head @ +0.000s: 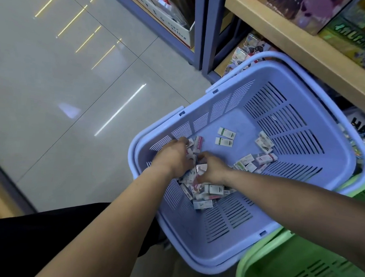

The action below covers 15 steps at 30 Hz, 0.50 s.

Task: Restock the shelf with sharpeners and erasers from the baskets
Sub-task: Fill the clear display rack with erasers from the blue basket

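Observation:
A lilac plastic basket [299,84] stands on the floor by the shelf. Small boxed erasers lie in it: a heap [202,193] at its near left corner, two single ones [225,137] in the middle and a loose group [257,159] to the right. Both my hands are down in the heap. My left hand [174,156] has its fingers curled round several erasers. My right hand [211,168] has its fingers curled into the pile, gripping erasers beside the left hand.
A green basket [253,263] stands at the lower right, partly under the lilac one. A wooden shelf edge [284,36] with boxed goods runs above the baskets. A blue shelf post [210,35] rises behind. Tiled floor spreads to the left.

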Each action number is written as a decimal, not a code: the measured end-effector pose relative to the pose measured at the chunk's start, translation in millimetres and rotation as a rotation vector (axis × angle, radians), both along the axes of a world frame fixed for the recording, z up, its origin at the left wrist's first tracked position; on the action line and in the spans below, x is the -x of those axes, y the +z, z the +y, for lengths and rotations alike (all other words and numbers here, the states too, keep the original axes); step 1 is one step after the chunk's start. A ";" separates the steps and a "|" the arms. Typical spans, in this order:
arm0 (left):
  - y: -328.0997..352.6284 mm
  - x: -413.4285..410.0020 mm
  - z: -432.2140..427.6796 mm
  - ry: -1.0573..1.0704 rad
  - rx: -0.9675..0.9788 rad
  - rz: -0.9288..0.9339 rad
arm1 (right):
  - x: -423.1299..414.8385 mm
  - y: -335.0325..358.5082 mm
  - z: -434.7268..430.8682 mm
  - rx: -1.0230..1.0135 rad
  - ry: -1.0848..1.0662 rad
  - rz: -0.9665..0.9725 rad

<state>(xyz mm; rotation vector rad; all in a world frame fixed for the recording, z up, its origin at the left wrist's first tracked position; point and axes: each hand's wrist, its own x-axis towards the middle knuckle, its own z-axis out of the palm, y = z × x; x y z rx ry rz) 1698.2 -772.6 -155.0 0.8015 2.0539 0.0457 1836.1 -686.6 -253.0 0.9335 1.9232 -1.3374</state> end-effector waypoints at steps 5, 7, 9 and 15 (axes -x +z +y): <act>-2.1 -0.5 -0.3 -0.003 0.006 0.008 | 6.6 -4.4 3.5 0.025 -0.019 0.020; -2.5 -0.6 -0.6 0.008 0.001 0.000 | 7.6 -7.0 3.0 0.068 0.042 0.014; -3.1 -0.8 -0.8 0.018 -0.005 -0.001 | 7.7 -7.8 -0.9 0.051 0.123 0.020; -3.8 -0.2 -0.6 0.031 0.000 -0.013 | 8.3 -2.2 -0.8 0.021 0.162 0.084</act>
